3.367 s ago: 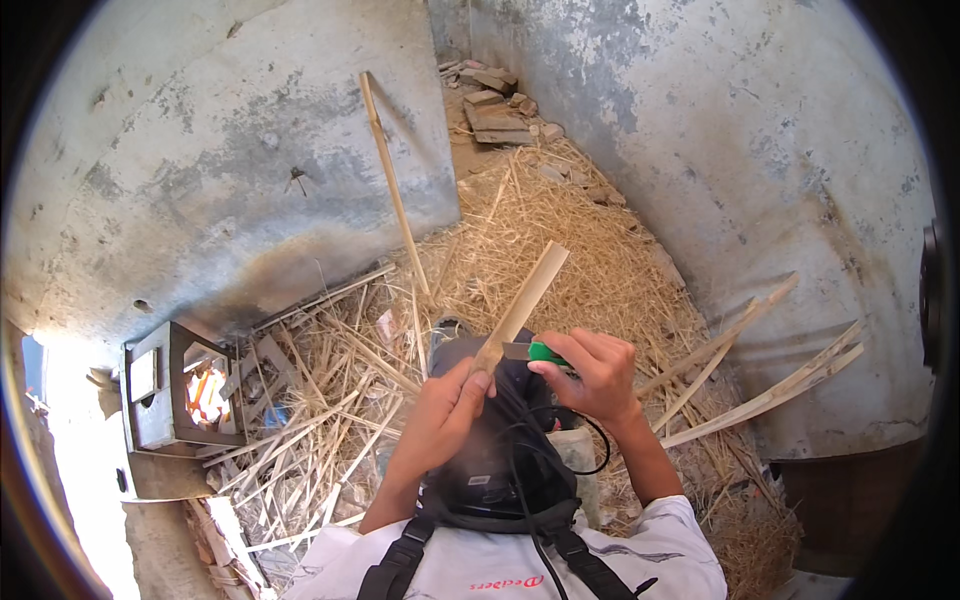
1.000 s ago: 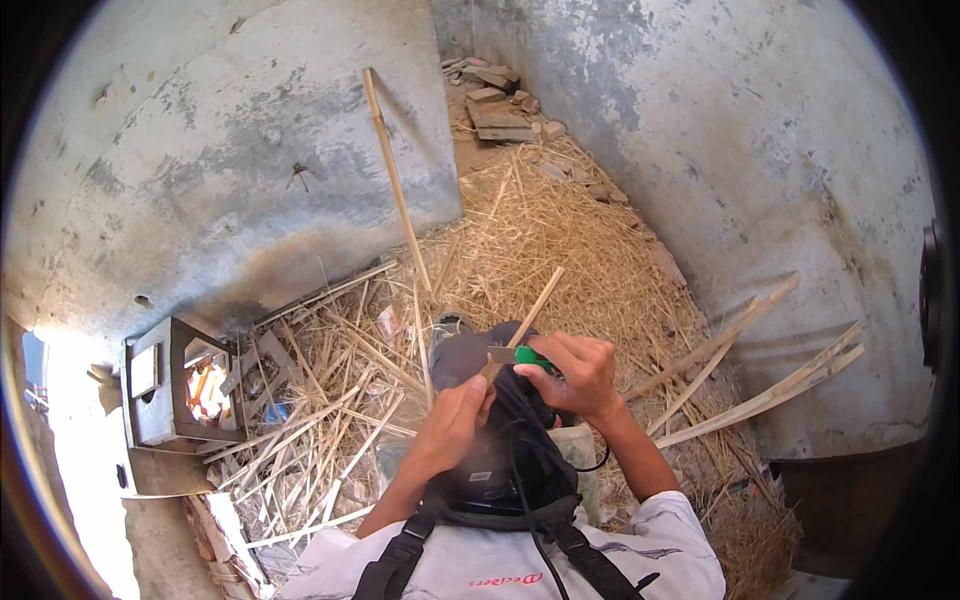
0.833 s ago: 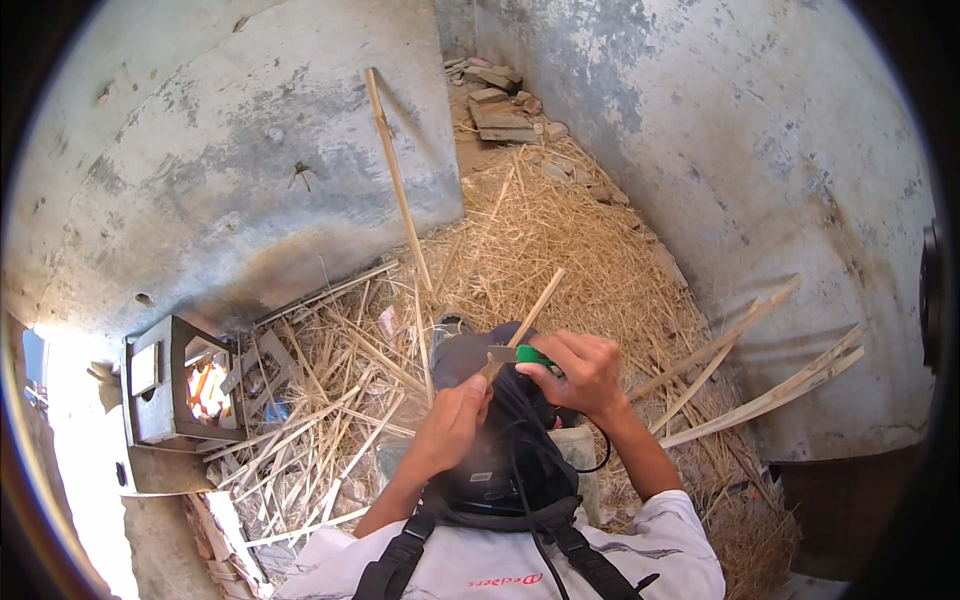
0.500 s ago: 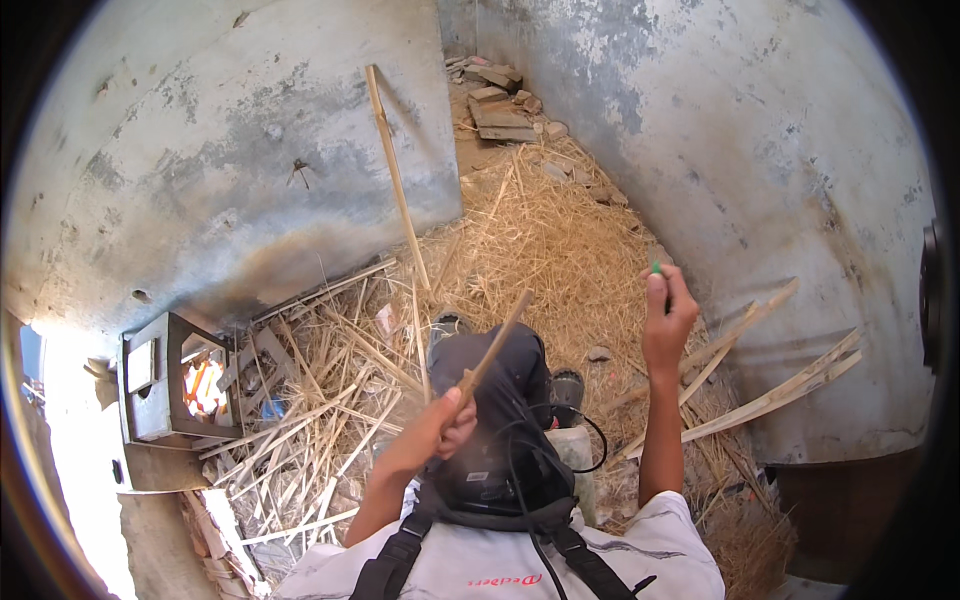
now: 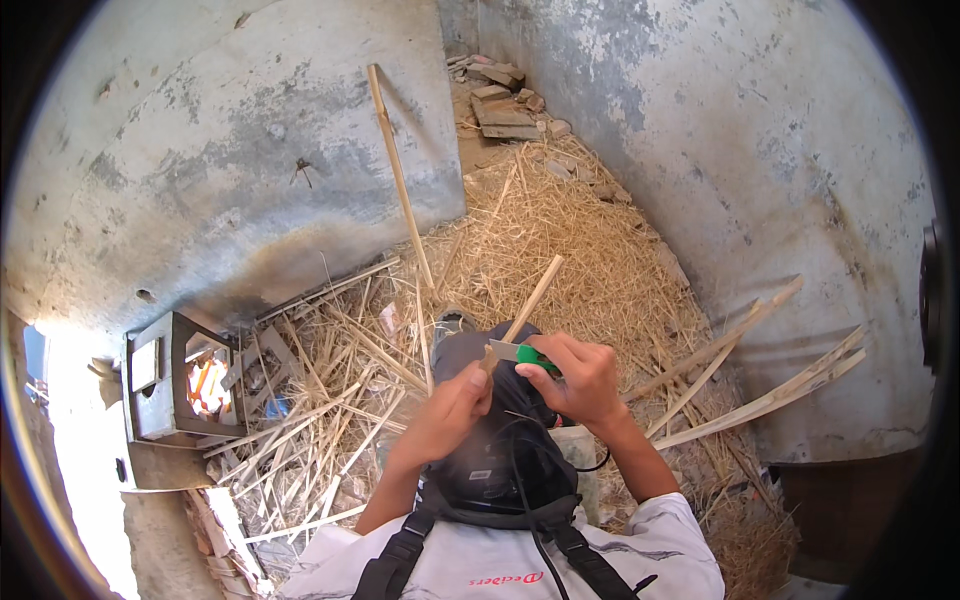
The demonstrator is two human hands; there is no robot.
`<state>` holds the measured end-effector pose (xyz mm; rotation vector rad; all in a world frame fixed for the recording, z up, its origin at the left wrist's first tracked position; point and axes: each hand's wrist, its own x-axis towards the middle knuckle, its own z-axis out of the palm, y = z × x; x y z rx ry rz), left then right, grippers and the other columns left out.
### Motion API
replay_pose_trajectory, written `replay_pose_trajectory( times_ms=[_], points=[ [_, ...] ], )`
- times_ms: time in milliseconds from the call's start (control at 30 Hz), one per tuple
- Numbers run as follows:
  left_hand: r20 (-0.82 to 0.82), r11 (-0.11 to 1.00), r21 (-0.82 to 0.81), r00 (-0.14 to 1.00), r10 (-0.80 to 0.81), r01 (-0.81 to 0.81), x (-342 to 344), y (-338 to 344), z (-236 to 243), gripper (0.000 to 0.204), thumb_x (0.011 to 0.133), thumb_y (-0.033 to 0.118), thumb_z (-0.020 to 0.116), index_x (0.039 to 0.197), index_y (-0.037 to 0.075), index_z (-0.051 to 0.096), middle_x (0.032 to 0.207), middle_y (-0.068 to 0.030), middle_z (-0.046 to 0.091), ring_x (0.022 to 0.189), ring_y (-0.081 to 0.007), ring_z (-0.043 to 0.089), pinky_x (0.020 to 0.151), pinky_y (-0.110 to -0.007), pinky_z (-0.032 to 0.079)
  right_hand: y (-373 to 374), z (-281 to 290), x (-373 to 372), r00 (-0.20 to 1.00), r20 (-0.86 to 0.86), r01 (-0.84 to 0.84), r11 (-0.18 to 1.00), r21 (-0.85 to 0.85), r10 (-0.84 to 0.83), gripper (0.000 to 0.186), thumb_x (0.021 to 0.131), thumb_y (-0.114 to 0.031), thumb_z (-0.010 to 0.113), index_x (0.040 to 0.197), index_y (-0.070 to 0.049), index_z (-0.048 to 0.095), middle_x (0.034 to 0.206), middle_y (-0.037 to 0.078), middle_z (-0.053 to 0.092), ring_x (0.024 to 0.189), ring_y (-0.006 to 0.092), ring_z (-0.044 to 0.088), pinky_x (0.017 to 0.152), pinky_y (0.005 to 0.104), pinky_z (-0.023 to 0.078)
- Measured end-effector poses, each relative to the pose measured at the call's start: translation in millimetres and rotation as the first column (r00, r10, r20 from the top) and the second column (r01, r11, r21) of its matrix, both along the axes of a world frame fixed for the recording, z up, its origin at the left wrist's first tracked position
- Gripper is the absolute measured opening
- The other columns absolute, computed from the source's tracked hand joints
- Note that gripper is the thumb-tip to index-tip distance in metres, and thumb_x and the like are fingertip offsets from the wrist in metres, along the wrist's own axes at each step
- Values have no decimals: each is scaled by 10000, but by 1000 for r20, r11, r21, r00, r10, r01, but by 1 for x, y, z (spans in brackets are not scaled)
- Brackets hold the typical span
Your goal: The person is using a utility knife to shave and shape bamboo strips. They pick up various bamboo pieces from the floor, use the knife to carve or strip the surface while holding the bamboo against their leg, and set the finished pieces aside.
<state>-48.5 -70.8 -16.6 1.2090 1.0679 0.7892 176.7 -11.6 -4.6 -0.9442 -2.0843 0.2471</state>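
Observation:
My left hand [image 5: 459,407] is closed around the lower end of a pale bamboo strip [image 5: 535,290], which angles up and away over my dark-clad leg. My right hand [image 5: 580,380] grips a knife with a green handle [image 5: 532,356]; its broad metal blade [image 5: 505,349] rests against the strip, just above my left fingers. Under both hands sit a black pack [image 5: 505,470] with straps and a looping black cable, worn over my white shirt.
Straw and wood shavings [image 5: 540,230] cover the floor, with split strips [image 5: 760,400] at right. A tall strip [image 5: 395,170] leans on the back wall. A metal box with something glowing inside [image 5: 170,385] stands at left. Broken bricks [image 5: 500,115] lie in the far corner between weathered walls.
Half a second ago my right hand was raised out to the right with the knife; it is back at the strip now. The strip and my left hand have shifted slightly up and right.

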Motion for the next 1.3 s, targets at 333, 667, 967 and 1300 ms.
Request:
replay_pose_trajectory(
  times_ms=[333,667,967,1300],
  points=[
    [-365,937,333,902,229,-103,20,-3,19,333,1132,331,417,1047,17,487,734,-310,576,754,-548,576,633,-566,403,3,1,3,999,38,24,994,104,-28,319,877,-396,811,1000,-109,747,730,20,637,553,207,631,494,338,479],
    [-468,968,250,871,151,-33,15,-4,20,337,1139,313,381,1003,25,495,670,-175,572,629,-411,582,610,-473,424,34,-12,20,981,-116,180,958,225,-157,301,953,-358,750,947,-57,743,670,53,660,520,177,608,486,341,453],
    [-421,957,268,880,221,-112,3,-22,-3,343,1114,370,457,1039,36,487,742,-283,622,754,-546,605,641,-596,426,51,-9,92,867,-240,422,899,-114,-437,302,1038,-329,635,1009,-43,727,737,73,665,590,157,596,541,329,456],
    [-472,943,325,851,229,-73,16,-9,19,358,1100,388,502,1046,34,493,725,-287,627,736,-535,622,607,-580,433,3,-21,9,997,-79,10,1000,16,-9,324,919,-406,780,973,-91,729,741,57,674,573,250,653,517,355,488]
  ],
)
